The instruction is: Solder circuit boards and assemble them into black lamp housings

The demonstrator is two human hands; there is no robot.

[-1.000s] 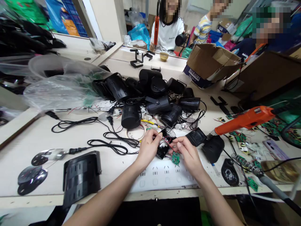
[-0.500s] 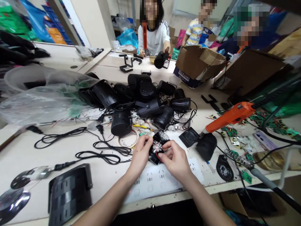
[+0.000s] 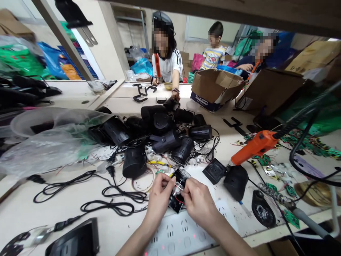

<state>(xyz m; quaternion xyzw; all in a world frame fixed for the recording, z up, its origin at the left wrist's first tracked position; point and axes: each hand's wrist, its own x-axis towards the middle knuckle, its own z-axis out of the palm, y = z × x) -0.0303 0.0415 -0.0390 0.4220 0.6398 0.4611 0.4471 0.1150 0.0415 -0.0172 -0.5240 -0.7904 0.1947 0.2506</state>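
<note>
Low in the middle of the bench, my left hand (image 3: pixel 161 192) is closed on the left edge of a small black plate with electronic parts (image 3: pixel 176 205). A red wire and a shiny metal piece lie across this plate. My right hand (image 3: pixel 198 199) pinches at the plate's right side, its fingertips near the metal piece and the red wire; exactly what they grip is partly hidden. Beneath both hands lies a white power strip (image 3: pixel 170 233) with lit red lights. Just beyond them is a roll of tape (image 3: pixel 144 179).
Black lamp housings (image 3: pixel 162 142) are piled behind my hands. An orange electric screwdriver (image 3: pixel 253 147) leans at the right, its tip near a black housing (image 3: pixel 236 183). Coiled black cords (image 3: pixel 109 208) lie left. Green circuit boards (image 3: pixel 291 218) and a soldering iron (image 3: pixel 310 222) are right.
The view has tilted up, so the bench sits lower. My right hand's fingers have curled in closer on the plate. The person opposite has brought a black housing down to the pile.
</note>
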